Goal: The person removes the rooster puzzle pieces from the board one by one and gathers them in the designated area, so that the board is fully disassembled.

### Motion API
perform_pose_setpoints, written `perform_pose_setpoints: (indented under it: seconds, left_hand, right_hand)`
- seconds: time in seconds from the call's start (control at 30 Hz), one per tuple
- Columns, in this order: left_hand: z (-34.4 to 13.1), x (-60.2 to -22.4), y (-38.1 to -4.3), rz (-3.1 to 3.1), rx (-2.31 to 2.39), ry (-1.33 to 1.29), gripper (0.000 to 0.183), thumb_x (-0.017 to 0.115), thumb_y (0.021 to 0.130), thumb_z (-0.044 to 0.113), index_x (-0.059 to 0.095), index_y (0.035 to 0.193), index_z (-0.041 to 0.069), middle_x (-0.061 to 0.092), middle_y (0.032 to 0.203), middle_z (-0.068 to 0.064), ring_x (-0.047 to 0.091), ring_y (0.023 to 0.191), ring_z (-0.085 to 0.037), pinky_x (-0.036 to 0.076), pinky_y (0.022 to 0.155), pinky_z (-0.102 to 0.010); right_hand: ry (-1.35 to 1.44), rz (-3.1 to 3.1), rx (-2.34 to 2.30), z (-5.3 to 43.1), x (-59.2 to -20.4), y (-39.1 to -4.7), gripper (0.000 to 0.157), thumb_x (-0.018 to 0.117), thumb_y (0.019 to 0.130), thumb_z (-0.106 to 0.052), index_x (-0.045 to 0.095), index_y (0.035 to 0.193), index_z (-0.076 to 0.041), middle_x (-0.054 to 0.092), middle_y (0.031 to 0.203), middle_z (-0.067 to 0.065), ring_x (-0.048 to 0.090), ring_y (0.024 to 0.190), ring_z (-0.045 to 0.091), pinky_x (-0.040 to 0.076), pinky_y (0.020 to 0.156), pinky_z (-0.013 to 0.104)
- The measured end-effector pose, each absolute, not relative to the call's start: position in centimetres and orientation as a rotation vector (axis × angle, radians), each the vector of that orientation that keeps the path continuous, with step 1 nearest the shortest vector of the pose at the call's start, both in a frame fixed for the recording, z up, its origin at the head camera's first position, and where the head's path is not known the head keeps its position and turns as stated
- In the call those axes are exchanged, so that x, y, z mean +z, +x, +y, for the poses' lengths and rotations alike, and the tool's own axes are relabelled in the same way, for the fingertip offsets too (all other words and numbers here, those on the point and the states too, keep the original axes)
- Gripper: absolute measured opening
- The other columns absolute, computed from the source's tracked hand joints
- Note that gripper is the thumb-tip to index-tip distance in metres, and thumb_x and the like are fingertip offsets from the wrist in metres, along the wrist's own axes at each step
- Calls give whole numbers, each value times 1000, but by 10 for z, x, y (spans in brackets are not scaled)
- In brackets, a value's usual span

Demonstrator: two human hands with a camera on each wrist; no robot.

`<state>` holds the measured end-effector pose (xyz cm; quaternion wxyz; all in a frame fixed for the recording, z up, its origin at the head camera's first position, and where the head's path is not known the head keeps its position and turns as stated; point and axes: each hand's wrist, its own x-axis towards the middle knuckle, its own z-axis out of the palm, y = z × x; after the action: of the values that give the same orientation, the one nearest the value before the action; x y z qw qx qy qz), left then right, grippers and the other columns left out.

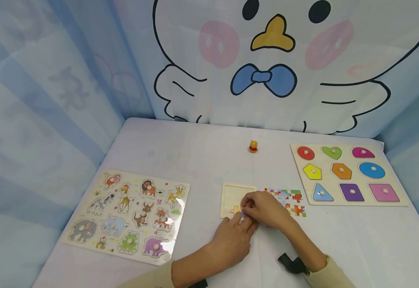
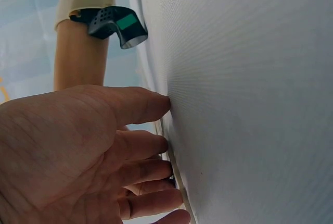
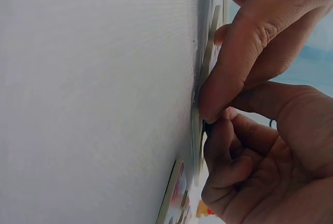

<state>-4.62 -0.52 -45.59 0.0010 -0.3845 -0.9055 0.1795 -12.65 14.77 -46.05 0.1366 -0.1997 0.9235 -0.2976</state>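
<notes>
A small wooden puzzle tray [image 1: 225, 196] lies mid-table with a yellowish jigsaw piece [image 1: 235, 209] in its lower part. My right hand [image 1: 267, 209] reaches over the tray's lower right corner, thumb and index finger pinching a small bluish jigsaw piece [image 1: 244, 215], mostly hidden. Along the tray's near edge rests my left hand [image 1: 233, 239], its fingers extended and fingertips touching the tray beside the right fingertips. In the left wrist view, the left hand [image 2: 78, 151] has loosely spread fingers. Right of the tray lie several colourful loose jigsaw pieces [image 1: 297, 197], partly behind the right hand.
At left lies an animal peg board [image 1: 130, 214]. A shape peg board [image 1: 326, 188] with coloured pieces lies at the right. A small yellow-and-red figurine [image 1: 253, 147] stands toward the back of the white-covered table [image 1: 202, 156]. Printed curtains hang around it.
</notes>
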Motion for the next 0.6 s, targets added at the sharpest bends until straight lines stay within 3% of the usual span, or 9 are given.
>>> perform_pose_setpoints:
  seconds: [0.6]
  left_hand:
    - [-4,-459,-47,-2848,531,-1201,61,53,96,51,43,151,25,45,137,4,41,110,-18,43,65,-28]
  right_hand:
    - [-555,2604,-1076,154,-459,-120,9,71,86,-10,67,82,-18,62,73,-9,58,68,10,48,64,28]
